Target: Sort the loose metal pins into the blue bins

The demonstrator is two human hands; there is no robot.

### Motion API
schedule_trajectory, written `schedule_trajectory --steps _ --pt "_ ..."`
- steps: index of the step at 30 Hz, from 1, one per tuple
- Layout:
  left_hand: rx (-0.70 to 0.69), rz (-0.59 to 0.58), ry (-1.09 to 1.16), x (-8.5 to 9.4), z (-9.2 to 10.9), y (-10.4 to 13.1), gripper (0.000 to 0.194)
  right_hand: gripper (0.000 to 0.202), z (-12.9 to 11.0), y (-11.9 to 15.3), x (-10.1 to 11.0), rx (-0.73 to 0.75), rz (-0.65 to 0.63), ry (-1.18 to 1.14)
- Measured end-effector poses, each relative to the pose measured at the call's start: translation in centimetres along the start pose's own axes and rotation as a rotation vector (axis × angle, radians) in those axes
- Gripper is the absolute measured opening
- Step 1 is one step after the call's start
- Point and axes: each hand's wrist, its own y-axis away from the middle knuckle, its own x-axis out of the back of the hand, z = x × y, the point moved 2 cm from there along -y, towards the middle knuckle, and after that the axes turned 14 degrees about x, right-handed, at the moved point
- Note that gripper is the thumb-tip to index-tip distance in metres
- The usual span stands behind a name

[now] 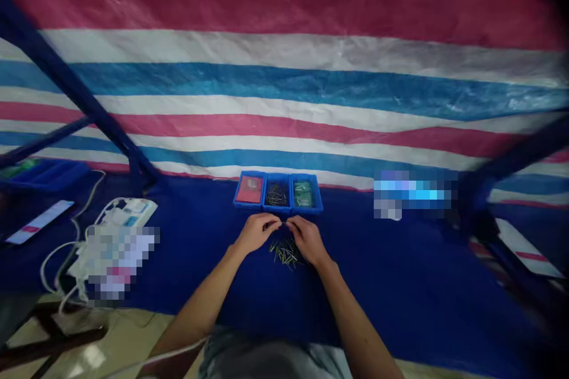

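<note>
My left hand (256, 233) and my right hand (307, 239) meet fingertip to fingertip over the blue table. Both are closed in a pinch, and a small thin metal piece (283, 223) shows in the narrow gap between them. Its exact kind is too small to make out. Just below the hands lies a loose pile of thin metal pieces (285, 252), some with a greenish tint. Beyond them stand three joined blue bins. The middle bin (278, 209) holds dark thin pieces (277, 193).
A pinkish-red item lies in the left bin (247, 205); small green packets (303, 194) fill the right one. At left, a white power strip (141, 211) trails cables beside a phone (40, 222). Dark blue frame bars (89, 100) flank the table, with a striped tarp (284, 83) behind.
</note>
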Motion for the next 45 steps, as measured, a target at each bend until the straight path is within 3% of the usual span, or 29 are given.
schedule_trajectory --steps 18,32,45 --pt "0.013 0.02 0.015 0.43 0.91 0.13 0.025 0.027 -0.21 0.05 0.39 -0.033 -0.001 0.016" --pt "0.029 0.046 0.046 0.35 0.54 0.0 0.025 0.017 -0.11 0.19 0.35 -0.055 0.092 -0.031" --pt "-0.001 0.028 -0.03 0.13 0.7 0.19 0.027 0.019 -0.59 0.02 0.36 -0.006 0.037 -0.023"
